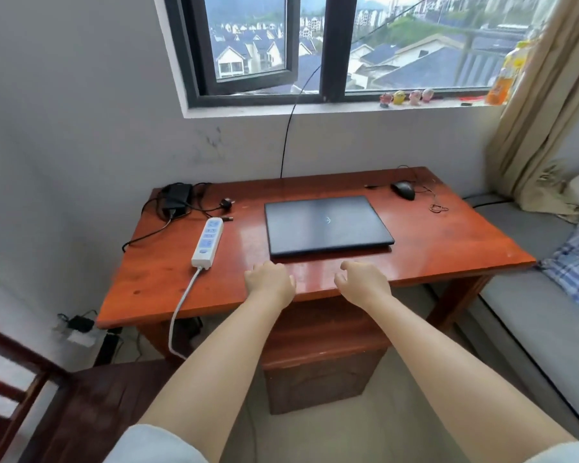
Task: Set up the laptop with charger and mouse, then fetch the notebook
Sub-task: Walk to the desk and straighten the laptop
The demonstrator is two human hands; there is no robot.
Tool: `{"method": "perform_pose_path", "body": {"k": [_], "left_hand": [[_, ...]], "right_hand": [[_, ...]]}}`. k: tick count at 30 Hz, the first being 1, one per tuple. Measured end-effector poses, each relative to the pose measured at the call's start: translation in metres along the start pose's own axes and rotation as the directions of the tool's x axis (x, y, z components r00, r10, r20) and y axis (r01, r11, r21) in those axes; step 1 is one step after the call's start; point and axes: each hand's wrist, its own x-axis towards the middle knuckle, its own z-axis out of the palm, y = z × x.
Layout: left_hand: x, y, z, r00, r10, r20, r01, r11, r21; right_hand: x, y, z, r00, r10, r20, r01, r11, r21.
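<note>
Both hands point(270, 281) point(364, 283) hover (fingers curled) near closed laptop point(328, 225).

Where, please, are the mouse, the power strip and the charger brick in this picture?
mouse point(403, 190): head view, top of its shell.
power strip point(207, 242): head view, middle of its white face.
charger brick point(177, 196): head view, its black top.

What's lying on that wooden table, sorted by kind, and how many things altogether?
Laptop, closed: 1
Charger, with its cables: 1
Power strip: 1
Mouse: 1
Total: 4
Both hands are empty near the front edge of the table: left hand, right hand.
</note>
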Motion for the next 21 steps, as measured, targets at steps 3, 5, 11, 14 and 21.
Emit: {"method": "perform_pose_path", "body": {"k": [3, 5, 11, 14, 21], "left_hand": [[0.055, 0.016, 0.008, 0.999, -0.007, 0.032, 0.007, 1.0, -0.019], [0.092, 0.029, 0.015, 0.998, -0.033, 0.044, 0.035, 0.999, -0.028], [0.176, 0.053, 0.029, 0.978, -0.167, 0.123, 0.178, 0.981, -0.082], [0.205, 0.056, 0.039, 0.95, -0.263, 0.167, 0.286, 0.95, -0.126], [0.263, 0.041, 0.074, 0.855, -0.46, 0.242, 0.51, 0.832, -0.22]], "right_hand": [[0.057, 0.017, 0.004, 0.999, 0.012, 0.04, -0.011, 1.0, -0.025], [0.1, 0.034, 0.007, 0.999, 0.01, 0.048, -0.009, 1.0, -0.025], [0.203, 0.079, 0.013, 0.991, 0.004, 0.134, 0.0, 1.0, -0.028], [0.241, 0.101, 0.022, 0.98, 0.057, 0.188, -0.043, 0.996, -0.076], [0.305, 0.129, 0.055, 0.968, 0.123, 0.217, -0.096, 0.987, -0.129]]}}
